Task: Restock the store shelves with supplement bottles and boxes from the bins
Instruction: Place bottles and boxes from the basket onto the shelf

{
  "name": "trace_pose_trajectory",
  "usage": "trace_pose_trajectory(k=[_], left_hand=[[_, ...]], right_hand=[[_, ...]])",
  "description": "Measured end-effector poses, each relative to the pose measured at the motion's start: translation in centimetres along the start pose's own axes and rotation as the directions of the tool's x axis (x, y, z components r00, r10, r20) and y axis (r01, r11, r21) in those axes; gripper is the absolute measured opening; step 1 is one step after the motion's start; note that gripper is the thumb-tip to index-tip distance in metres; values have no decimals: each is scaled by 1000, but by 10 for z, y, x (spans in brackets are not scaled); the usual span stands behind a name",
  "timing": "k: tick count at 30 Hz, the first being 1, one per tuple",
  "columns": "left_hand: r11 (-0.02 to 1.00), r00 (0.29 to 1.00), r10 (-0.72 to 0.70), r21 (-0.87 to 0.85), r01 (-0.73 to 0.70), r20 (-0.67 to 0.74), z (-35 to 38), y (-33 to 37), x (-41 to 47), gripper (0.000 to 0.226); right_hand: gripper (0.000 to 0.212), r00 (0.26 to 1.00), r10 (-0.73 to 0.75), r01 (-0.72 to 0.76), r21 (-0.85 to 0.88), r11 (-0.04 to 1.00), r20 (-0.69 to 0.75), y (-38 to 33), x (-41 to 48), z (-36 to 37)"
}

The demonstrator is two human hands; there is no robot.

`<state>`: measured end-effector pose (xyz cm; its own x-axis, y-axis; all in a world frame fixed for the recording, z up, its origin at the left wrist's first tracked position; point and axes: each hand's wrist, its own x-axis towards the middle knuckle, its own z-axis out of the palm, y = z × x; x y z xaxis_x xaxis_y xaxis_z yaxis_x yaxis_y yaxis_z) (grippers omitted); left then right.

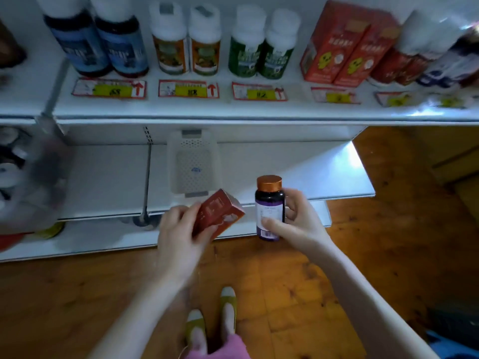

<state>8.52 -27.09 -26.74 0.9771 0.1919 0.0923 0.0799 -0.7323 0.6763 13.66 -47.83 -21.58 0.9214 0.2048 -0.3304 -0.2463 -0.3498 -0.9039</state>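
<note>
The left hand (178,237) pinches a light, crushable red cardboard box (219,215) by its sides; the right hand (298,221) wraps a smooth, rigid, dark copper-capped plastic bottle (269,207) mid-body.

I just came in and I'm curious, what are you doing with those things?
A person stands at a store shelf, restocking. The left hand holds a red box, tilted. The right hand holds a dark bottle with an orange cap, upright. Neither is on a shelf yet. Similar red boxes stand on the upper shelf.
</note>
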Motion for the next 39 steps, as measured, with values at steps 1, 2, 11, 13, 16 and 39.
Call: trace_pose_trajectory(k=[1,2,11,13,16,39], left_hand=[[999,999,36,-7,-36,9,-11,14,-6,55],[998,998,64,-23,-64,21,-19,28,-11,58],[957,963,270,-104,-271,-17,-41,167,8,56],[948,954,296,-109,-299,-43,-35,195,16,54],[936,951,302,-170,-308,-62,-17,241,26,48],[931,941,332,-139,-338,-66,58,370,108,71]], right_hand=[[58,1000,-9,9,41,999,4,-13,-13,-11],[63,1000,-17,16,71,997,11,-25,-25,-23],[81,968,-214,224,66,972,-133,-111,-80,-134],[80,959,-237,249,60,967,-154,-117,-83,-161],[80,947,-247,262,55,963,-204,-118,-84,-206],[26,811,-418,339,-253,906,-409,-129,8,-363]])
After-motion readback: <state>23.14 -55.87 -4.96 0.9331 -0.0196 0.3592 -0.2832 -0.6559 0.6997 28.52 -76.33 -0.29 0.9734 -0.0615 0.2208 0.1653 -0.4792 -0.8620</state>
